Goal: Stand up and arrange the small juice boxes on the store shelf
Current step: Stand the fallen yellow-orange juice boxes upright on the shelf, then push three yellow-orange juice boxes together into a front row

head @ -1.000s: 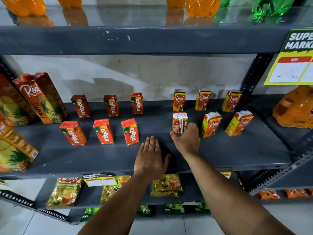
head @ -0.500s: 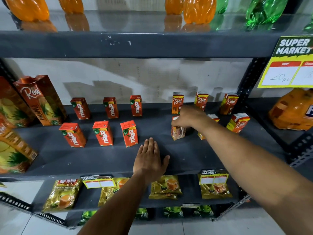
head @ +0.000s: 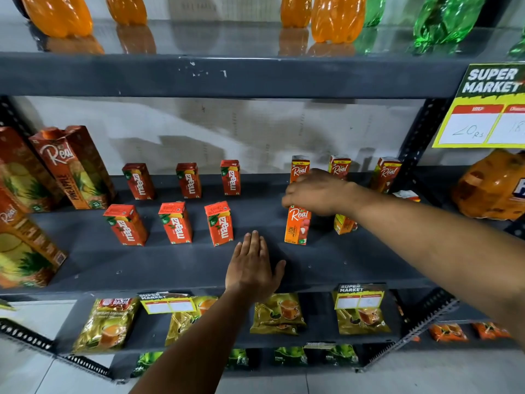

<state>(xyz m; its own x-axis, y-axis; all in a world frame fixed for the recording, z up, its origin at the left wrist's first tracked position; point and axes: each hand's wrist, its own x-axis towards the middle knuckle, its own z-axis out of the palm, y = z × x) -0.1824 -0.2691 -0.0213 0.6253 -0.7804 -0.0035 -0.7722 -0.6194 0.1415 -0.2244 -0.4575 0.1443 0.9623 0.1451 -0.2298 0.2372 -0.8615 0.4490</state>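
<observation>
Small orange Real juice boxes stand on the right of the dark grey shelf [head: 170,265]. My right hand [head: 318,194] grips the top of the front-left Real box [head: 297,227], which stands upright with its label facing me. A second front box [head: 342,224] is partly hidden under my wrist, and a third [head: 407,194] peeks out behind my forearm. Three more Real boxes [head: 339,166] line the back. Small red Maaza boxes [head: 176,223] stand upright in two rows of three to the left. My left hand [head: 252,265] lies flat on the shelf, fingers apart, holding nothing.
Tall Real pineapple cartons [head: 74,166] fill the shelf's left end. Orange and green bottles [head: 338,15] sit on the shelf above. A yellow price sign [head: 483,109] hangs at the right upright. Gold tea packets [head: 278,314] lie on the shelf below.
My right hand moved from the near side of the Real box to over its top. The box now shows its front label instead of its straw side. My left hand stayed put.
</observation>
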